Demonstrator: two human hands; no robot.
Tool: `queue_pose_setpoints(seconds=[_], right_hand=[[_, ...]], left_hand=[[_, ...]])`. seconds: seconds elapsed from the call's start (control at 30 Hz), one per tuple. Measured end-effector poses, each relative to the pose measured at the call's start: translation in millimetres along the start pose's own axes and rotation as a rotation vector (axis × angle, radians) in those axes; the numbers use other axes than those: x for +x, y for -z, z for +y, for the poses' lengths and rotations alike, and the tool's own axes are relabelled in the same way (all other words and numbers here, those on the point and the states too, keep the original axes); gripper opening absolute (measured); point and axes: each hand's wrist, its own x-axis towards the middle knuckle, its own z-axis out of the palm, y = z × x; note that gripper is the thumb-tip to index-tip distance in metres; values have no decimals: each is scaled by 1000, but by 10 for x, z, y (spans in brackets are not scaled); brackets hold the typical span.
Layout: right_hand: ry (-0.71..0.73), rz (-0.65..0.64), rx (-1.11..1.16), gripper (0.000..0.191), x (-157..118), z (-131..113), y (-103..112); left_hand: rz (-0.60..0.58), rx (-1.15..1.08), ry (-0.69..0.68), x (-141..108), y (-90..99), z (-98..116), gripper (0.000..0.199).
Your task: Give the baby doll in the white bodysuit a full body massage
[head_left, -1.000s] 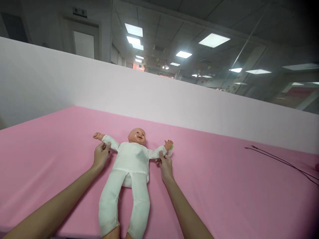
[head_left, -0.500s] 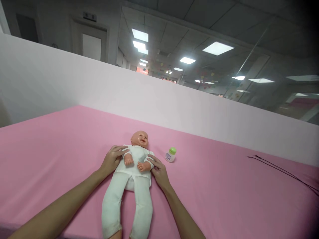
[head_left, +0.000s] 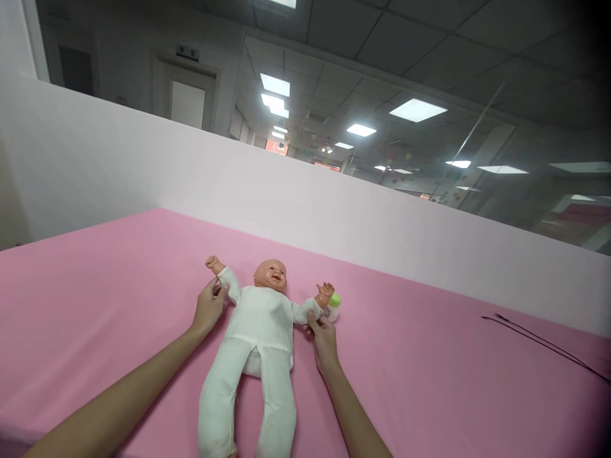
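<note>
A baby doll [head_left: 262, 318] in white clothes lies face up on a pink surface [head_left: 410, 381], its head away from me and both arms spread outward. My left hand [head_left: 210, 308] pinches the sleeve of the doll's arm on the left. On the other side, my right hand [head_left: 323, 338] has its fingers closed on the sleeve of the doll's right-side arm. A small jar [head_left: 335, 301] with a green lid stands just behind that arm's hand, which partly hides it.
Two thin dark cords [head_left: 544, 343] lie on the pink surface at the right. A low white wall [head_left: 305, 203] runs along the far edge, with glass above its right part. Behind it are a door [head_left: 188, 105] and ceiling lights.
The doll's arms have swung from over its chest out to the sides. My hands have moved from beside its chest to its sleeves and closed on them. The view has tilted slightly upward.
</note>
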Motion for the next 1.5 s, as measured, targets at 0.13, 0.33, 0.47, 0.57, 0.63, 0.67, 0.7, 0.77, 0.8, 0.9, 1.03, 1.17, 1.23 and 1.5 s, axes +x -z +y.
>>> queue_pose_setpoints(seconds=[0.13, 0.33, 0.47, 0.57, 0.63, 0.67, 0.7, 0.77, 0.8, 0.9, 1.03, 1.17, 1.23, 1.5], right_hand=[[154, -276, -143, 36, -70, -74, -60], [210, -424, -247, 37, -120, -128, -95], [176, -349, -202, 44, -110, -137, -90], [147, -277, -129, 43, -86, -132, -78], [124, -204, -110, 45, -72, -144, -64], [110, -169, -106, 47, -68, -160, -55], [97, -135, -97, 50, -66, -183, -44], [92, -65, -63, 58, -62, -240, -12], [102, -24, -41, 62, -57, -268, 11], [106, 130, 15, 67, -15, -308, 112], [10, 325, 6, 63, 106, -212, 293], [85, 383, -233, 68, 209, -59, 448], [159, 388, -378, 70, 229, -19, 492], [24, 367, -587, 67, 158, -86, 495]], left_hand=[[-148, 117, -189, -55, -30, 106, 36], [-294, 240, -467, -143, -75, 114, 42], [-201, 232, -358, -159, -83, 103, 43], [-133, 152, -273, -148, -83, 122, 80], [-84, 111, -197, -138, -83, 142, 94], [-62, 96, -154, -133, -82, 152, 98], [-40, 83, -117, -127, -79, 163, 100], [28, 66, -84, -109, -66, 179, 99], [75, 66, -86, -96, -55, 183, 96], [222, 95, -73, -38, -2, 171, 96], [367, 176, 9, 46, 112, 126, 114], [323, 393, 48, 100, 224, 103, 94], [271, 578, 65, 112, 250, 96, 73], [265, 899, -84, 74, 233, -8, 35]])
